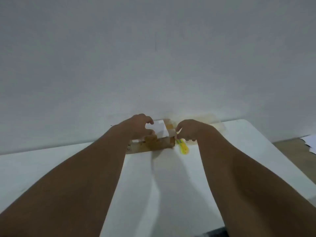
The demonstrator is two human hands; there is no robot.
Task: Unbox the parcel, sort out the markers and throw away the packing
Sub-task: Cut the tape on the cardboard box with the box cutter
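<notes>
Sitting near the far edge of the white surface (171, 177), close to the pale wall (153, 57), the cardboard parcel (153, 144) is a low brown box with a white label or flap (159, 130) showing on its top. The picture is blurred, so whether the box is already cut open cannot be told.

At the box's 9 o'clock side, the left hand (136, 125) lies over the top left corner, its fingers (150, 120) curled around the white part in a grasp, thumb below and the rest above.

At the box's 3 o'clock side, the right hand (191, 130) is closed around a yellow-green cutter (183, 147). The tool's free end pokes out below the hand, toward 6 o'clock, just beside the box's right end. Its other end is hidden in the fist, near the top right corner of the box, so contact between tool and cardboard cannot be made out.

Both bare forearms reach in from 6 o'clock, left and right of the middle, and throw soft shadows on the surface between them.

Beyond the right hand, toward 1 o'clock, a faint yellowish clear wrapping (208, 120) lies against the wall, too blurred to identify. At far 3 o'clock, past the surface's edge, a brown floor (290, 151) shows with white paper (309, 142) on it.
</notes>
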